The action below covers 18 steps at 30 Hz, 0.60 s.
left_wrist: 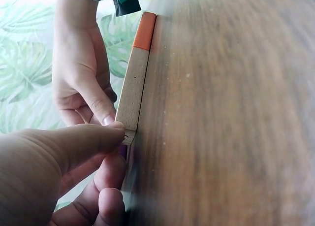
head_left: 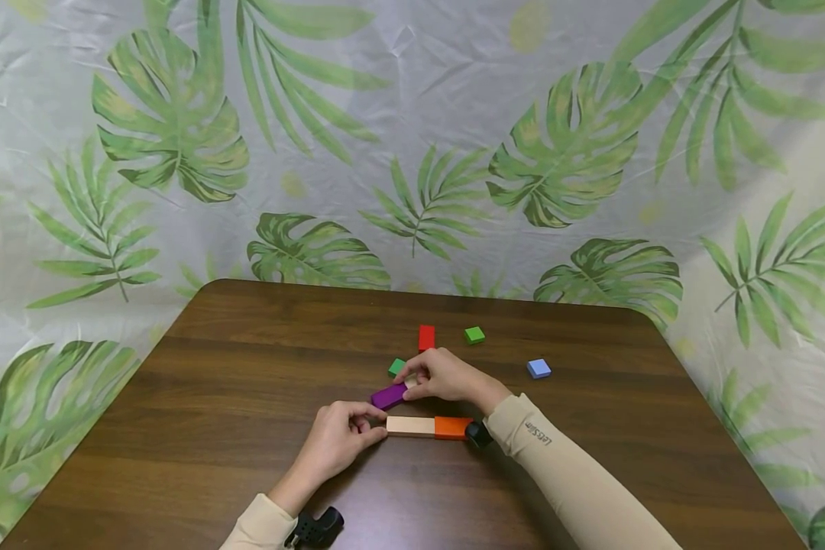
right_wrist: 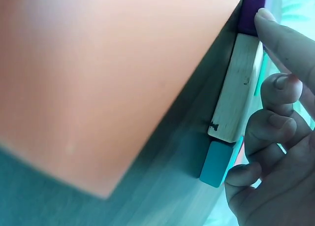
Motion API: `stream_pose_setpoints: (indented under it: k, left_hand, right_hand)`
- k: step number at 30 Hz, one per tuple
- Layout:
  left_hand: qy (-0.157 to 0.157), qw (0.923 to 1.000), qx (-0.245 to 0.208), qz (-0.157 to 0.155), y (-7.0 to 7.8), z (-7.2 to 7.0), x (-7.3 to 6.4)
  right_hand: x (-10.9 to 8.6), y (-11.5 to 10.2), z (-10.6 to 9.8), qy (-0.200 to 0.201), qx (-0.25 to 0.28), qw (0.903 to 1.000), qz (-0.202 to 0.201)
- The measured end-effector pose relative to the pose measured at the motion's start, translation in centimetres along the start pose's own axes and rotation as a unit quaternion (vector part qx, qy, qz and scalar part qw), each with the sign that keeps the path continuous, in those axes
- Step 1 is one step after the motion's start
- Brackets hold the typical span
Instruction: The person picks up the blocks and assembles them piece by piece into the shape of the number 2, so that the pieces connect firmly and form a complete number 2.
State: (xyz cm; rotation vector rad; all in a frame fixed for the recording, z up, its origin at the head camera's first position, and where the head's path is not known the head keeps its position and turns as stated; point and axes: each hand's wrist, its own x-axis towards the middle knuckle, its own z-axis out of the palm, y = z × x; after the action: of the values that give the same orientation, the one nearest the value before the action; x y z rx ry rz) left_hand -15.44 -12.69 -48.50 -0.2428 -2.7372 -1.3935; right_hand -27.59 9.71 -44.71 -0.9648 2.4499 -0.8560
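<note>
In the head view, my left hand (head_left: 340, 439) pinches the left end of a plain wooden block (head_left: 410, 426), with thumb and forefinger at its corners. An orange block (head_left: 452, 428) adjoins that block's right end. Just behind, my right hand (head_left: 447, 374) grips a purple block (head_left: 388, 396) lying at a slant. The right wrist view shows a second plain wooden block (right_wrist: 236, 88) end to end with the purple one, then a teal block (right_wrist: 216, 164). My right hand mostly covers these two in the head view. Only a sliver of purple shows in the left wrist view.
Behind my right hand lie a red block (head_left: 427, 337) and a green block (head_left: 397, 368). Farther right are another green block (head_left: 475, 335) and a light blue block (head_left: 539, 369). A leaf-patterned cloth (head_left: 426, 153) hangs behind the brown table (head_left: 247, 344).
</note>
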Motion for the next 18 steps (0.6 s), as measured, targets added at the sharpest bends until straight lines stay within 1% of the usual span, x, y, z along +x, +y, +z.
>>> stream_pose_setpoints:
  k: [5, 12, 18]
  left_hand:
    - [-0.001, 1.0, -0.001, -0.003, 0.1, 0.0, 0.0]
    - [-0.002, 1.0, -0.002, -0.005, 0.1, 0.0, -0.1]
    - [-0.002, 1.0, -0.001, -0.004, 0.1, 0.0, -0.1]
  right_hand:
    - [-0.1, 0.4, -0.3, 0.003, 0.002, 0.9999, 0.013]
    - [-0.3, 1.1, -0.7, 0.014, -0.019, 0.9997, 0.012]
    - [-0.5, 1.3, -1.0, 0.012, -0.017, 0.9997, 0.01]
